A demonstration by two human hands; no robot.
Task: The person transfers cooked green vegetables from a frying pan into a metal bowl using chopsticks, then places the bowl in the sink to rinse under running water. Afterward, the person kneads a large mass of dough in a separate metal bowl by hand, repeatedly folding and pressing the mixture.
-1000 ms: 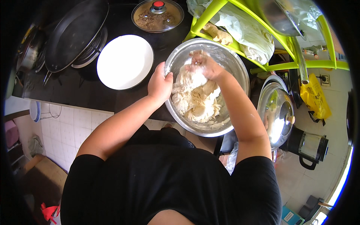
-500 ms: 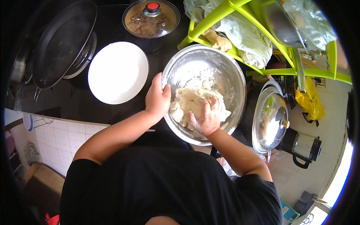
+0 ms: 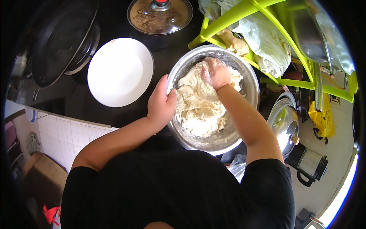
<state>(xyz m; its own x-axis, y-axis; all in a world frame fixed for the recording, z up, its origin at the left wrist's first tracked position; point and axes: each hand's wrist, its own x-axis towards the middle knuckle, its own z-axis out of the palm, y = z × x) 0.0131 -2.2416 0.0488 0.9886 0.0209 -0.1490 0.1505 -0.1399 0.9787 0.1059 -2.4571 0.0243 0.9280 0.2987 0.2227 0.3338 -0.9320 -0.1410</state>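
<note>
A steel mixing bowl (image 3: 249,100) in front of me holds a pale, lumpy mass of dough (image 3: 199,100). With my left hand (image 3: 161,103) I grip the bowl's left rim, thumb over the edge and the other fingers mostly hidden outside. Inside the bowl, my right hand (image 3: 218,74) is at the far side of the dough, fingers curled over and pressed into it. Flour or dough clings to those fingers, and their tips are partly hidden. The dough stretches from under this hand toward the near side, and smears mark the bowl's wall.
Left of the bowl lies a white plate (image 3: 120,72); beyond it are a dark pan (image 3: 61,45) and a glass-lidded pot (image 3: 160,17). A green rack (image 3: 225,17) with plastic bags and ginger root (image 3: 234,42) rises behind. A glass lid (image 3: 284,126) stands at right.
My right hand has moved from the near part of the dough to its far side, and the dough is now spread longer across the bowl. My left hand still grips the rim.
</note>
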